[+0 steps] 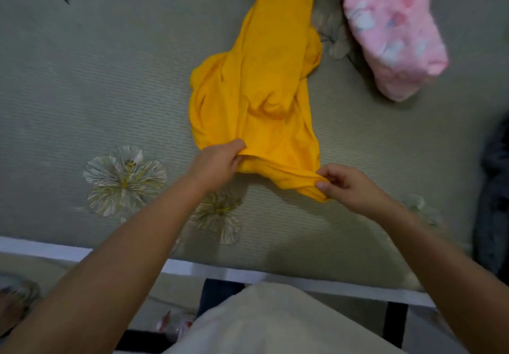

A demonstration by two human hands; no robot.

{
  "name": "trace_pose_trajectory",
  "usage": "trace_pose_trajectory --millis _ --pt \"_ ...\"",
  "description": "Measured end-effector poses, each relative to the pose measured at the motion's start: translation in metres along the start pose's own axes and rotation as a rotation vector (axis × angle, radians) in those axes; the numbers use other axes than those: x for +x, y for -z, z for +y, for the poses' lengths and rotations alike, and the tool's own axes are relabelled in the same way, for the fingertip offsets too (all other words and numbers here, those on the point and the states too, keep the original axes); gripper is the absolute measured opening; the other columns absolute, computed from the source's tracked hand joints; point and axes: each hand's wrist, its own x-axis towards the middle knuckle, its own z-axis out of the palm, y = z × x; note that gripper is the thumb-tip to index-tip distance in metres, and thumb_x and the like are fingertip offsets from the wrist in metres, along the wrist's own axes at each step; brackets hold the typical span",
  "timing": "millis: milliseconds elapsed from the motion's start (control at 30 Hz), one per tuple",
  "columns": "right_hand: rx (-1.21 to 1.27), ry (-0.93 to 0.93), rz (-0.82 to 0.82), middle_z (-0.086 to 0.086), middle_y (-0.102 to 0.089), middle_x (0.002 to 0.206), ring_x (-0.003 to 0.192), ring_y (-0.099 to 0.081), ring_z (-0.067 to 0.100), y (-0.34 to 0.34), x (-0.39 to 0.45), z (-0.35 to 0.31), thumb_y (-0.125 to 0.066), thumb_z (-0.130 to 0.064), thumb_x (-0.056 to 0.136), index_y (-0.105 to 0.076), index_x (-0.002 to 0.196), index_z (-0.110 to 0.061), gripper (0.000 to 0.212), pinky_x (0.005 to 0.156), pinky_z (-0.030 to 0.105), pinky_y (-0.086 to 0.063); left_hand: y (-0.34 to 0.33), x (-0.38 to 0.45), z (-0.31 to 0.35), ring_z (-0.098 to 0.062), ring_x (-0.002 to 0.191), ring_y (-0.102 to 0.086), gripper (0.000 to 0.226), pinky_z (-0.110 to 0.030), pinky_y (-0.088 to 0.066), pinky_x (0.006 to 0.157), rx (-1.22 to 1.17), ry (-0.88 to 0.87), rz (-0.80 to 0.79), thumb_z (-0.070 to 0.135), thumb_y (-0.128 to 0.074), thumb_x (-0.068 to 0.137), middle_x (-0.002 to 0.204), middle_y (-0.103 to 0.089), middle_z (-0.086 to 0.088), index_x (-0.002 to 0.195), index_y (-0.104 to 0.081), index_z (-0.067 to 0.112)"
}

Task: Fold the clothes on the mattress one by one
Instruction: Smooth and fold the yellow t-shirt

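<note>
A crumpled yellow garment [261, 83] lies on the grey-green mattress [96, 92], stretching from the middle up past the top edge. My left hand [217, 165] grips its near hem at the left side. My right hand [349, 185] pinches the near right corner of the same hem, which is bunched into a roll. A pink fluffy garment [394, 28] with pale prints lies bundled at the upper right, apart from the yellow one.
The mattress has printed flowers [124, 180] and a white front border [248, 271] close to my body. A dark piece of cloth [495, 188] lies at the right edge. Bare mattress spreads to the left of the yellow garment.
</note>
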Motion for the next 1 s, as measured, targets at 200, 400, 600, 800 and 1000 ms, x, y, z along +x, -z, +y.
trace_pose_trajectory --millis 200,400,600,800,1000 --pt "0.245 -0.034 -0.265 -0.01 -0.062 0.061 0.056 -0.054 -0.005 0.069 -0.053 -0.008 -0.049 0.009 0.085 -0.056 0.088 -0.015 0.025 0.051 0.011 -0.044 0.063 -0.006 0.067 -0.009 0.069 -0.046 0.016 -0.008 -0.033 0.055 -0.159 0.046 -0.504 0.024 -0.047 0.094 0.073 -0.049 0.004 0.085 -0.055 0.014" --pt "0.054 -0.059 0.246 0.0 -0.048 0.067 0.052 -0.05 0.009 0.077 -0.027 0.004 -0.048 0.013 0.085 -0.056 0.108 0.009 0.025 0.052 0.02 -0.045 0.062 0.02 0.099 -0.032 0.107 -0.05 0.029 -0.036 -0.039 0.084 0.298 0.098 0.21 0.02 -0.053 0.09 0.111 -0.057 -0.016 0.117 -0.054 0.008" --pt "0.126 -0.258 0.612 0.018 -0.063 0.094 0.081 -0.067 0.021 0.078 0.024 0.034 -0.053 0.005 0.084 -0.055 0.115 0.007 0.031 0.078 0.034 -0.047 0.009 0.02 0.095 -0.028 0.125 -0.034 0.037 -0.037 -0.031 0.096 0.463 0.058 0.207 0.018 -0.052 0.087 0.136 -0.039 -0.015 0.123 -0.051 0.009" --pt "-0.055 -0.382 0.56 0.024 -0.047 0.131 0.121 -0.046 0.035 0.06 0.027 0.068 -0.052 -0.006 0.086 -0.035 0.135 0.0 0.051 0.093 0.034 -0.038 -0.031 0.015 0.085 -0.025 0.127 -0.033 0.051 -0.035 -0.035 0.095 0.55 0.171 -0.094 0.044 -0.054 0.086 0.133 -0.04 -0.008 0.126 -0.043 0.015" --pt "-0.144 -0.387 0.52 0.024 -0.044 0.132 0.122 -0.043 0.035 0.04 0.043 0.084 -0.057 -0.026 0.088 -0.037 0.131 0.003 0.055 0.096 0.037 -0.036 -0.045 0.008 0.065 -0.024 0.11 -0.047 0.025 -0.029 -0.036 0.08 0.475 0.105 -0.056 0.024 -0.045 0.094 0.115 -0.056 -0.006 0.109 -0.061 0.013"
